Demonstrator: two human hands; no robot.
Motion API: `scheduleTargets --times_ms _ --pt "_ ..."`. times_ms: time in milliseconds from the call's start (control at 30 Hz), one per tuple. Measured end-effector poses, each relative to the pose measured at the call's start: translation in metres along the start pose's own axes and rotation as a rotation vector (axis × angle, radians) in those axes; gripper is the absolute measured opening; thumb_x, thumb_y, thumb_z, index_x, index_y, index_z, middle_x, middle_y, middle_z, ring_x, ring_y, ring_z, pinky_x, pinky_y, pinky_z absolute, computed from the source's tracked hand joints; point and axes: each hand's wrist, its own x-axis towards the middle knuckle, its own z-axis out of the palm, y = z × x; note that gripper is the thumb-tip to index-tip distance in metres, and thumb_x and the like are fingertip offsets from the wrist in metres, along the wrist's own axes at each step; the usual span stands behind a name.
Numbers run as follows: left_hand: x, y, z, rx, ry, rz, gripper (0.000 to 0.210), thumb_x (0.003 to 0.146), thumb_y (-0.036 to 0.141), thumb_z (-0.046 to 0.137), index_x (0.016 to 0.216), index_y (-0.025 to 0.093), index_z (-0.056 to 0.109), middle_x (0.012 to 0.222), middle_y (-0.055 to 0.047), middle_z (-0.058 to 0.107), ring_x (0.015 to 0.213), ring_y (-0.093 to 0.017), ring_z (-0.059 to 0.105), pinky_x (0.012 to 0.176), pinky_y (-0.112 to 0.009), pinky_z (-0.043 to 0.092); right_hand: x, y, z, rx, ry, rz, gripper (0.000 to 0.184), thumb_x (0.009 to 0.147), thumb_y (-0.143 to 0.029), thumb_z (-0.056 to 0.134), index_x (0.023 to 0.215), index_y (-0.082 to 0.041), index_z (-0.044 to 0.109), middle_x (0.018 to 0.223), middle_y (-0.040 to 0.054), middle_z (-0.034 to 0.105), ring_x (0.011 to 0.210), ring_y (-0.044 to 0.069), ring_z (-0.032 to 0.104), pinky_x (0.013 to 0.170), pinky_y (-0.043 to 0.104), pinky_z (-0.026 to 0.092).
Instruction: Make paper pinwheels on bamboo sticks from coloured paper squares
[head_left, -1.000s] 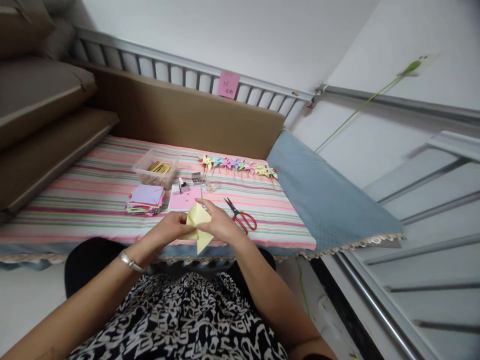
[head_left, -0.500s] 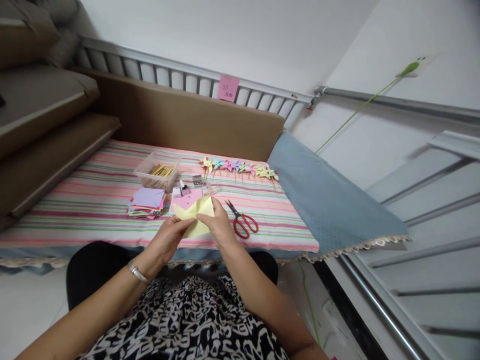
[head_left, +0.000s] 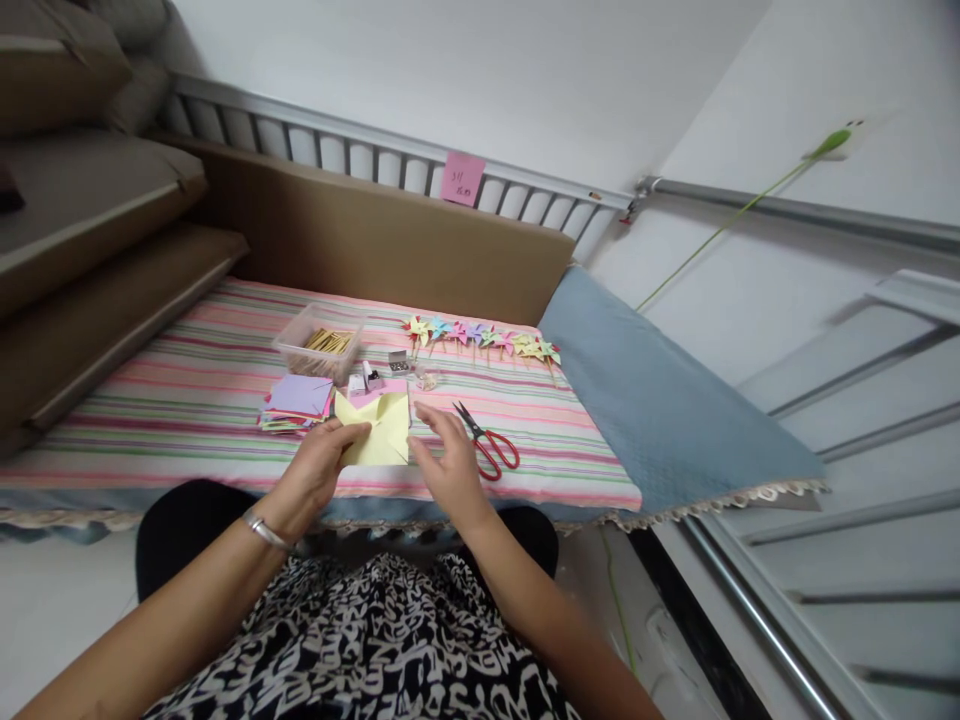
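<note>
My left hand [head_left: 319, 462] pinches a pale yellow paper square [head_left: 386, 440] between thumb and fingers. Some of the paper's corners are folded toward its middle, like a half-made pinwheel. Just off its right edge is my right hand [head_left: 450, 462], thumb and fingers apart, holding nothing. Behind the paper lies a pink sheet [head_left: 391, 386], partly covered. Red-handled scissors [head_left: 487, 440] rest on the striped cloth to the right of my right hand. A stack of coloured paper squares [head_left: 300, 397], purple on top, lies beyond my left hand.
A clear plastic box [head_left: 292, 345] of thin wooden sticks [head_left: 330, 342] stands behind the stack. Small boxes [head_left: 365, 378] sit nearby. Several finished paper pinwheels [head_left: 474, 335] lie in a row at the back. A brown padded board [head_left: 390, 250] borders the cloth; grey railings [head_left: 840, 450] stand at right.
My right hand has let go of the yellow paper and moved a little to the right, fingers opening. My left hand keeps the paper, which has shifted slightly left.
</note>
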Motion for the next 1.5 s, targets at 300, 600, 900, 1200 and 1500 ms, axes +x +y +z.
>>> scheduleTargets --times_ms 300,600,900,1200,1500 --pt "0.009 -0.004 -0.007 0.049 -0.003 -0.013 0.030 0.050 0.026 0.081 0.072 0.010 0.068 0.064 -0.003 0.070 0.054 -0.014 0.060 0.054 -0.025 0.044 -0.014 0.001 0.002 -0.370 -0.178 -0.345 0.043 0.078 -0.003 0.046 0.115 -0.019 0.062 0.144 0.0114 0.039 0.140 0.025 0.025 0.112 0.048 0.031" --pt "0.001 -0.004 0.001 0.077 -0.008 -0.012 0.026 0.049 0.026 0.082 0.066 0.011 0.069 0.059 -0.002 0.069 0.051 -0.013 0.058 0.052 -0.023 0.043 -0.010 0.005 0.001 -0.261 -0.108 -0.280 0.012 0.085 -0.023 0.058 0.083 -0.022 0.069 0.133 0.0092 0.053 0.134 0.025 0.036 0.108 0.047 0.036" --pt "-0.010 -0.009 0.014 0.113 -0.076 -0.039 0.026 0.047 0.024 0.083 0.069 0.012 0.073 0.064 -0.004 0.072 0.056 -0.013 0.060 0.057 -0.023 0.043 -0.001 0.003 0.004 -0.231 -0.073 -0.085 0.003 0.078 -0.021 0.068 0.075 -0.021 0.068 0.137 0.0103 0.052 0.137 0.026 0.032 0.110 0.048 0.031" --pt "-0.008 -0.013 0.012 0.115 -0.130 -0.042 0.025 0.050 0.024 0.082 0.071 0.012 0.074 0.067 -0.006 0.073 0.058 -0.017 0.061 0.059 -0.027 0.044 -0.002 0.006 0.007 -0.252 -0.096 -0.050 0.005 0.080 -0.017 0.063 0.079 -0.019 0.067 0.136 0.0125 0.052 0.136 0.026 0.032 0.109 0.049 0.030" --pt "-0.011 -0.011 0.012 0.085 -0.176 -0.084 0.025 0.052 0.024 0.083 0.072 0.013 0.075 0.069 -0.007 0.074 0.060 -0.016 0.062 0.062 -0.026 0.045 -0.002 0.006 0.007 -0.261 -0.092 -0.026 0.003 0.080 -0.019 0.064 0.078 -0.021 0.065 0.135 0.0112 0.052 0.135 0.027 0.034 0.108 0.050 0.031"
